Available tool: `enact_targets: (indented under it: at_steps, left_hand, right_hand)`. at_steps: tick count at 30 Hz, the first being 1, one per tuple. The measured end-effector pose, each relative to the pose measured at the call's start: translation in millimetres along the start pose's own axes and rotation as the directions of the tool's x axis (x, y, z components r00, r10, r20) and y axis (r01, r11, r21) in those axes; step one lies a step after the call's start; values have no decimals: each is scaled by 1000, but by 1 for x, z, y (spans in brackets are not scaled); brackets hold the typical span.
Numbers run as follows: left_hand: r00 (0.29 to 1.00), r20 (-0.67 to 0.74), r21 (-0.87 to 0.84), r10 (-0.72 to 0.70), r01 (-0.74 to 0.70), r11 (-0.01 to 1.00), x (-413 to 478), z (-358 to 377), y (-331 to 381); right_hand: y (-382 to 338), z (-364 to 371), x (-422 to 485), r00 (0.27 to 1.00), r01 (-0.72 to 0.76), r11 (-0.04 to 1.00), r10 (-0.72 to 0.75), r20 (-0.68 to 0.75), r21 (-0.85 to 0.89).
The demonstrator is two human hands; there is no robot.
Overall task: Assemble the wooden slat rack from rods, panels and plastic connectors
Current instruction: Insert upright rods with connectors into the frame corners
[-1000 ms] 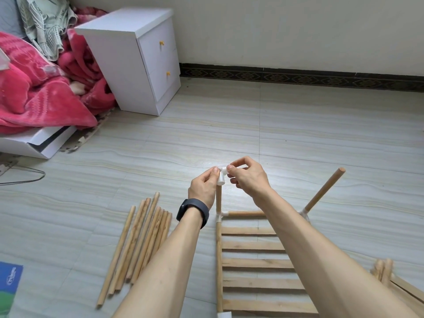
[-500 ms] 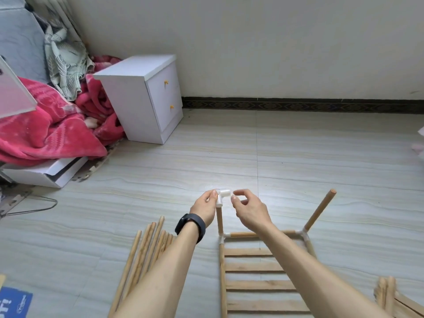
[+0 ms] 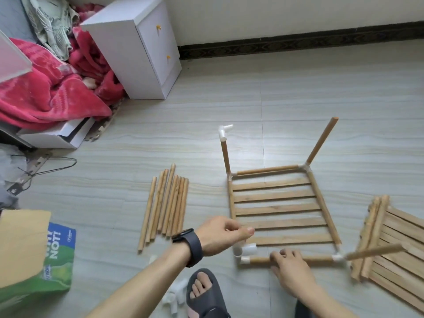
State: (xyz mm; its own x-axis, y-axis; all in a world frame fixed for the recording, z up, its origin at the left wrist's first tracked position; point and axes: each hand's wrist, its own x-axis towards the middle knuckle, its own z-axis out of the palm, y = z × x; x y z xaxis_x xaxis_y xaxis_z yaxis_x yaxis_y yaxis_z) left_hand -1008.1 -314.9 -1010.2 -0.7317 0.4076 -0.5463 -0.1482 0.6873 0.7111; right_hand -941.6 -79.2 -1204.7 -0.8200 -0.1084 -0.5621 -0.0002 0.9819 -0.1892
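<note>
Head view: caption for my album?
Building a slat frame: right hand holds the near rod, left hand at the corner connector.

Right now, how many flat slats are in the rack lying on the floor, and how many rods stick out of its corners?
Flat slats: 5
Corner rods: 3
Total: 8

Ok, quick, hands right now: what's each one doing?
Left hand: curled over the corner connector; grip cannot be told.
Right hand: holding the near rod.
</note>
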Motion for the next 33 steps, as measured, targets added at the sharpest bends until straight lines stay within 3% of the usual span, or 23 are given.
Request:
enact_targets:
  at_steps: [5,8,13,16,18,20,21,23,25,29,33]
  left_hand:
    - [986,-148,88,83,-70,994,8,-7,-5]
    - [975,-219,3,45,-45,999,20,-31,-12]
    - [988,-152,-91,-7,-6,996,41,-51,-29]
    - [977,-177,-390,-120,43,920,44,-65,-59]
    - [889,-345,-533,-302,79,842,39,-62,-97]
    - [772,-489,-285,-406,299,911,29,-43,-147]
    - [762,-474,-90,-440,455,886,22,-31,-171]
    - [767,-328,254,-552,634,730,7,-6,-207]
    - [746,-234,469,-624,649,600,-3,13,-229]
    - [744,-291,531,-601,649,545,-7,30,-246]
    - [783,-299,509,-545,614,603,-2,31,-248]
  right_hand:
    - [-9,-12,23,999,37,983,-41,-17,-182]
    - [-16,-18,45,997,73,977,-73,7,-199]
    - [-34,-21,72,997,77,974,-73,28,-212]
    - [-33,-15,79,993,115,960,-109,36,-257]
    - [-30,-11,81,992,127,954,-120,43,-272]
    - [-29,-8,79,992,127,954,-117,52,-270]
    - [-29,-6,78,992,125,955,-114,55,-269]
    - [-30,-2,76,992,123,955,-111,57,-269]
    - [-31,-1,75,992,119,957,-105,64,-266]
    - [-32,-2,74,992,115,960,-99,76,-257]
    - [-34,1,69,991,112,961,-90,97,-251]
